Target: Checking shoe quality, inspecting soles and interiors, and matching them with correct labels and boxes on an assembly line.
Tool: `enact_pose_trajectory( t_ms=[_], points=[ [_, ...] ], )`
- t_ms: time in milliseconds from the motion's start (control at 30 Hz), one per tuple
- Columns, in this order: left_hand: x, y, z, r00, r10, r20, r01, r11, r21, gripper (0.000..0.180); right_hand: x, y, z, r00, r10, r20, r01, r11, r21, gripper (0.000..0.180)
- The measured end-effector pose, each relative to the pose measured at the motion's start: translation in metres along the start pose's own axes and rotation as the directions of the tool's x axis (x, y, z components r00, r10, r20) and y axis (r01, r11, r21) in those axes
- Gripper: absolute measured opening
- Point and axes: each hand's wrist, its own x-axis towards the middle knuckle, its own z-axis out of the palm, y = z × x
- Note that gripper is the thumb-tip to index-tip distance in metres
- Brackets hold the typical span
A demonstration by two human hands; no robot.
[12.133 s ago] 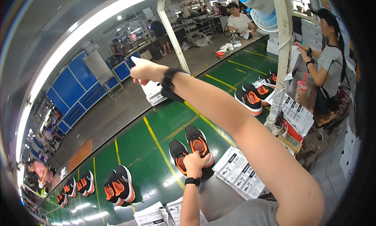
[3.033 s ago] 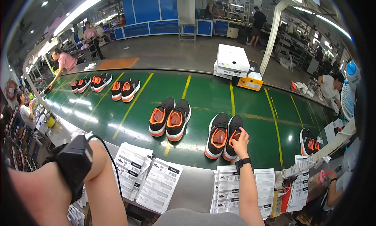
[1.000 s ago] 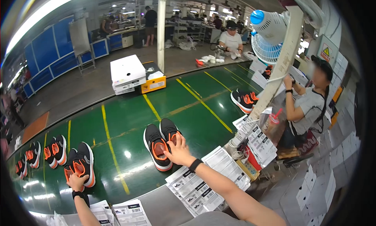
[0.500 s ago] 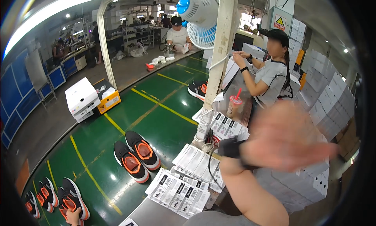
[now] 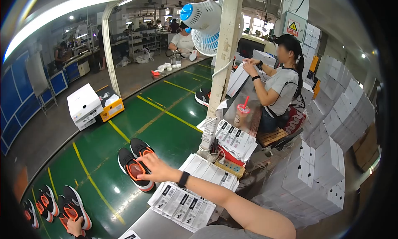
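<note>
A pair of black sneakers with orange collars and white soles stands on the green belt in the middle: the near sneaker (image 5: 131,169) and the far sneaker (image 5: 140,146). My right hand (image 5: 156,167) is over their heel ends, fingers apart and bent down by the openings, partly covering the far one; contact is hard to tell. Low at the left, my left hand (image 5: 75,227) is closed on the heel of another black-and-orange sneaker (image 5: 77,202). More such sneakers (image 5: 49,201) stand just left of it.
Printed label sheets (image 5: 182,206) lie on the ledge by my right forearm. A post (image 5: 227,52) carries a fan (image 5: 205,27). Shoeboxes (image 5: 85,104) stand across the belt. A co-worker (image 5: 282,79) sits at the right near a drink cup (image 5: 241,114). White boxes (image 5: 317,168) are stacked behind.
My right hand has swung from the right side, across the label sheets, to the middle pair of sneakers. My left hand stays on its sneaker. The co-worker's hands now are at a white box.
</note>
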Motion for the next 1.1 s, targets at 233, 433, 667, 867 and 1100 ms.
enact_pose_trajectory(
  t_ms=[233, 433, 667, 867, 1100],
  points=[
    [0.006, -0.009, -0.002, 1.0, 0.002, 0.03, -0.001, 1.0, -0.013, 0.064, 0.02, 0.02, 0.043, 0.804, 0.266, 0.531, -0.007, 0.898, -0.44, 0.072],
    [0.045, -0.028, 0.018, 0.978, 0.144, 0.154, -0.118, 0.979, -0.166, 0.05, 0.029, 0.034, 0.041, 0.782, 0.292, 0.551, -0.017, 0.893, -0.449, 0.067],
    [0.106, -0.061, -0.001, 0.909, 0.111, 0.401, 0.212, 0.705, -0.677, 0.038, 0.065, 0.071, 0.03, 0.71, 0.393, 0.585, -0.564, 0.815, 0.137, 0.042],
    [0.082, -0.007, 0.05, 0.998, 0.057, 0.025, -0.058, 0.997, 0.045, 0.042, 0.034, 0.087, 0.06, 0.935, 0.337, 0.109, -0.32, 0.936, -0.148, 0.018],
    [0.079, -0.026, 0.064, 0.968, -0.076, -0.239, 0.043, 0.989, -0.14, 0.025, 0.035, 0.09, 0.07, 0.975, 0.219, 0.034, -0.206, 0.951, -0.229, 0.01]
  ],
)
